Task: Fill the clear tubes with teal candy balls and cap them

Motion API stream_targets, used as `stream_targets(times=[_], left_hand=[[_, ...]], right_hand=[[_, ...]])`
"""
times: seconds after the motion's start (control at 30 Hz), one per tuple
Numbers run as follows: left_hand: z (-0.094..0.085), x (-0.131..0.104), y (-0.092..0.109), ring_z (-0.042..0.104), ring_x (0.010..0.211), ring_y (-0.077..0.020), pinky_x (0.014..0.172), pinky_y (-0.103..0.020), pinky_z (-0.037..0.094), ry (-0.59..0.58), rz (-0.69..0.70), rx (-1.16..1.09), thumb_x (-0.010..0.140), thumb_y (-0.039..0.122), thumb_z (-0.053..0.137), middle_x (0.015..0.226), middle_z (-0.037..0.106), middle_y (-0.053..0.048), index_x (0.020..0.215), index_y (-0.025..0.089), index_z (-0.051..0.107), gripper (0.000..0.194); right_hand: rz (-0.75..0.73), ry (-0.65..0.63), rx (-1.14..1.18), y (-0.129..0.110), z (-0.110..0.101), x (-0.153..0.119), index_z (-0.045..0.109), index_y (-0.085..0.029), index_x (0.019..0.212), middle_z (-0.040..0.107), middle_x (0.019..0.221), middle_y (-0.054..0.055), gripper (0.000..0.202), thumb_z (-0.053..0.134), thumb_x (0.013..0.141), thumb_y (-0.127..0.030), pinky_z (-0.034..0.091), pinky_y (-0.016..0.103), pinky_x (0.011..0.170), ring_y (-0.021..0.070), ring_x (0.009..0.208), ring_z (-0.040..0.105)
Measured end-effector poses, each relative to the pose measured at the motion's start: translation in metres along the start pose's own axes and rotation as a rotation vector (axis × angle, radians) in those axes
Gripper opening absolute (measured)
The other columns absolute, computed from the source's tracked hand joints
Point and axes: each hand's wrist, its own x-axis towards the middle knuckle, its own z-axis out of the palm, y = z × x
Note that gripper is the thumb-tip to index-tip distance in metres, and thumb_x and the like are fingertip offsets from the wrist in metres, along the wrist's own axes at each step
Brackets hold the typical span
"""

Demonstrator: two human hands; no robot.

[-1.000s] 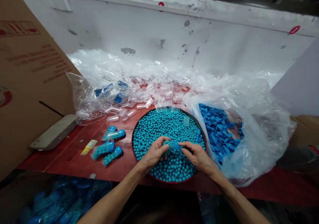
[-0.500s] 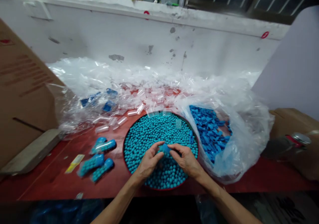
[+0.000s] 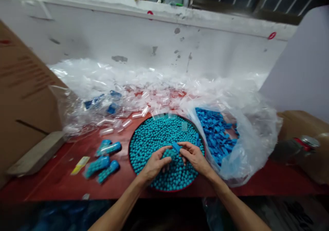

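Note:
Over a round tray (image 3: 129,148) full of teal beads (image 3: 159,131), both of my hands are close together. My left hand (image 3: 155,163) pinches a small clear tube (image 3: 168,153) that seems to hold teal beads; its outline blends with the beads below. Between the thumb and fingers of my right hand (image 3: 193,156) is a blue plastic cap (image 3: 176,146), tilted beside the tube's upper end. Whether cap and tube touch, I cannot tell. Several capped tubes of beads (image 3: 108,171) lie on the red table left of the tray.
A clear plastic bag (image 3: 246,159) with many blue caps (image 3: 216,131) lies right of the tray. Empty clear tubes (image 3: 159,99) are heaped behind it. A cardboard box (image 3: 28,87) stands at the left, a lidded jar (image 3: 295,150) at the right.
The blue cap has turned from sitting over the tube's end to a tilted position in my right fingers. My right hand has shifted slightly. The whole view has moved a little.

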Motion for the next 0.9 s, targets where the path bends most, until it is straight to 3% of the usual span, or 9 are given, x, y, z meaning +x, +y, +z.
stream_targets(times=[0.13, 0.3, 0.5, 0.67, 0.8, 0.9], left_hand=[[0.003, -0.003, 0.003, 0.041, 0.041, -0.0049, 0.037, -0.016, 0.029, -0.018, 0.019, -0.014, 0.070, 0.027, 0.056, 0.058, 0.048, 0.005, 0.113, 0.015, 0.044, 0.046], [0.004, -0.006, 0.005, 0.039, 0.039, -0.0047, 0.037, -0.015, 0.029, -0.047, 0.017, -0.005, 0.070, 0.027, 0.056, 0.051, 0.045, 0.007, 0.119, 0.014, 0.039, 0.053], [0.004, -0.006, 0.005, 0.038, 0.038, -0.0047, 0.037, -0.015, 0.028, -0.021, 0.002, -0.021, 0.071, 0.026, 0.055, 0.051, 0.046, 0.007, 0.125, 0.015, 0.031, 0.061], [0.003, -0.004, 0.003, 0.037, 0.040, -0.0041, 0.037, -0.015, 0.029, 0.002, -0.006, 0.028, 0.068, 0.022, 0.057, 0.053, 0.044, 0.007, 0.123, 0.016, 0.035, 0.060], [0.002, -0.003, 0.000, 0.038, 0.044, -0.0034, 0.039, -0.014, 0.032, 0.098, 0.004, 0.090, 0.061, 0.017, 0.062, 0.061, 0.046, 0.007, 0.124, 0.019, 0.034, 0.069], [0.003, -0.004, 0.000, 0.037, 0.042, -0.0030, 0.038, -0.014, 0.031, 0.120, 0.030, 0.115, 0.064, 0.017, 0.059, 0.058, 0.044, 0.008, 0.122, 0.019, 0.039, 0.061]], right_hand=[[-0.082, -0.056, -0.232, -0.001, 0.003, -0.005, 0.061, -0.021, 0.095, 0.055, 0.061, -0.004, 0.024, 0.047, 0.077, -0.029, 0.041, 0.020, 0.048, 0.0089, 0.049, 0.047], [-0.172, -0.070, -0.383, 0.000, 0.003, -0.004, 0.062, -0.022, 0.094, 0.062, 0.077, -0.001, 0.024, 0.046, 0.078, -0.027, 0.043, 0.025, 0.070, 0.0144, 0.074, 0.055], [-0.059, -0.032, -0.315, 0.004, 0.008, -0.003, 0.059, -0.020, 0.100, 0.058, 0.064, -0.003, 0.028, 0.044, 0.080, -0.031, 0.042, 0.022, 0.052, 0.0109, 0.052, 0.051], [-0.145, -0.030, -0.369, 0.001, 0.012, -0.003, 0.062, -0.020, 0.096, 0.062, 0.081, 0.000, 0.024, 0.047, 0.078, -0.026, 0.042, 0.025, 0.075, 0.0145, 0.079, 0.056], [-0.073, -0.025, -0.337, 0.006, 0.014, -0.003, 0.061, -0.018, 0.099, 0.062, 0.074, -0.001, 0.027, 0.047, 0.078, -0.029, 0.043, 0.024, 0.063, 0.0126, 0.065, 0.054], [-0.068, -0.071, -0.332, 0.007, 0.012, -0.001, 0.061, -0.019, 0.100, 0.061, 0.071, -0.001, 0.028, 0.046, 0.079, -0.030, 0.043, 0.022, 0.055, 0.0113, 0.057, 0.053]])
